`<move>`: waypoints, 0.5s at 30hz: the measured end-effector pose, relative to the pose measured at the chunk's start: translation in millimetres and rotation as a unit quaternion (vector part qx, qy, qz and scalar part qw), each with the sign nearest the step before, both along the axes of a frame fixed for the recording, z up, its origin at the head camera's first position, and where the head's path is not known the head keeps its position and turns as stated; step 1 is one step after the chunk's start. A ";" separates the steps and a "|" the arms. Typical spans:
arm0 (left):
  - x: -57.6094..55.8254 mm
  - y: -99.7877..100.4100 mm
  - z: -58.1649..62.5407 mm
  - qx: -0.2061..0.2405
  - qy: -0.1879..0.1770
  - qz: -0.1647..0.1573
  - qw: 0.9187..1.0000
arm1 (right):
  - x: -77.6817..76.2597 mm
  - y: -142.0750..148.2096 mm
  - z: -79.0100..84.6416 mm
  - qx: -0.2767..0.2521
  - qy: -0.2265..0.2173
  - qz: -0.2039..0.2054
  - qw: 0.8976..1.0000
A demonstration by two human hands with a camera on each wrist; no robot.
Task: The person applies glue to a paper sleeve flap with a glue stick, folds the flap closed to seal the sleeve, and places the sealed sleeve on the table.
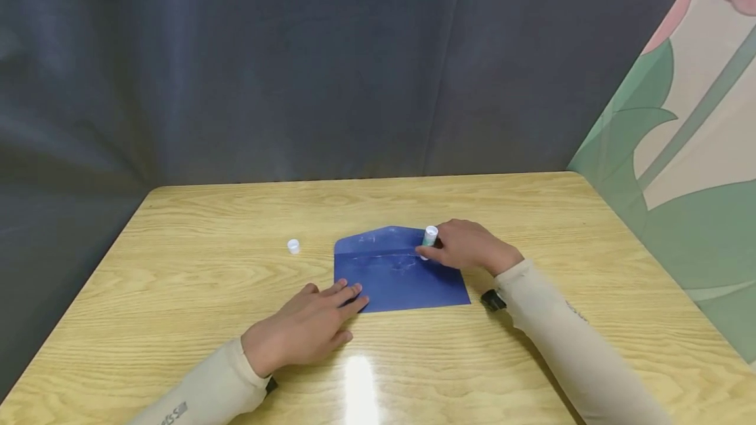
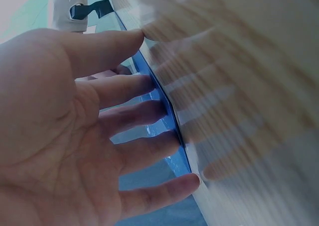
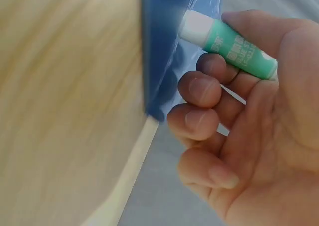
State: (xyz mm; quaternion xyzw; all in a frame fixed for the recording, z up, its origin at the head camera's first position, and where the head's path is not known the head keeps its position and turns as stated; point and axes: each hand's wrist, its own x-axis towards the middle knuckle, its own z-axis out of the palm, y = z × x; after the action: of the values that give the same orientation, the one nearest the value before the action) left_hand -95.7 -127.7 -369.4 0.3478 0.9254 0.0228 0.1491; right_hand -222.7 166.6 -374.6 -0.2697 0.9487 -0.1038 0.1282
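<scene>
Behind everything, a dark curtain (image 1: 295,64) is hanging at the far side. In front of it is the wooden table (image 1: 177,294), and on the right there is a painted wall (image 1: 709,117) with flowers and leaves. Two pale sleeves (image 1: 567,333) come in from the near side, one on the left and one on the right.

The blue envelope (image 1: 407,287) lies flat near the middle of the table, and its flap (image 1: 378,238) is opened toward the far side. The left grip (image 1: 307,326) is not clenched and grasps nothing: its fingers are spread, and the tips rest on the near left corner of the envelope. The right grip (image 1: 466,244) holds the glue stick (image 1: 430,238) between thumb and fingers, above the right part of the envelope, close to the fold of the flap. The white lower end points down to the paper; whether it touches exactly, I cannot tell. The smallest thing is the white cap (image 1: 293,246), which stands apart on the table, to the left of the envelope.

About the progress, I judge that the gluing is partly done: whitish marks (image 1: 404,265) are seen on the flap and below the fold. The flap is not yet folded down, and the cap is not yet back on the glue stick, so these steps seem to be left.
</scene>
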 end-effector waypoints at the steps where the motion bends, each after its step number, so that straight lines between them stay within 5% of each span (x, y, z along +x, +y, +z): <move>1: 0.1 0.0 0.3 0.000 0.000 -0.001 1.000 | 0.0 4.6 -0.5 0.000 0.000 -0.005 1.000; 15: 1.1 0.9 0.3 0.000 0.001 0.003 1.000 | -4.8 34.0 -0.1 0.009 -0.009 -0.034 0.999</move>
State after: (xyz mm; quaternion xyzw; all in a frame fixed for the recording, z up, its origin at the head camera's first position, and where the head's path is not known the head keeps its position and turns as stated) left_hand -94.6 -126.8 -369.1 0.3447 0.9266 0.0231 0.1485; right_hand -227.5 200.7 -374.8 -0.2351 0.9570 -0.1023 0.1352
